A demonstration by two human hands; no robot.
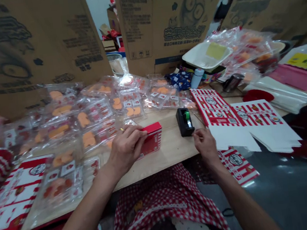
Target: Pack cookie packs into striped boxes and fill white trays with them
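Observation:
My left hand [126, 146] rests on a small red-and-white striped box [151, 140] on the wooden table [172, 153], fingers curled over its top edge. My right hand [205, 144] is closed in a pinch just beside a black tape dispenser [185, 121] with a green roll; what it pinches is too small to make out. A stack of flat, unfolded striped cartons [240, 119] lies right of the dispenser.
Several clear packets of orange and red snacks [86, 115] cover the table's left and back. More flat cartons [9, 192] lie at the far left. Large cardboard boxes [30, 44] stand behind. A white tray [204, 54] and more packets [246, 49] sit at back right.

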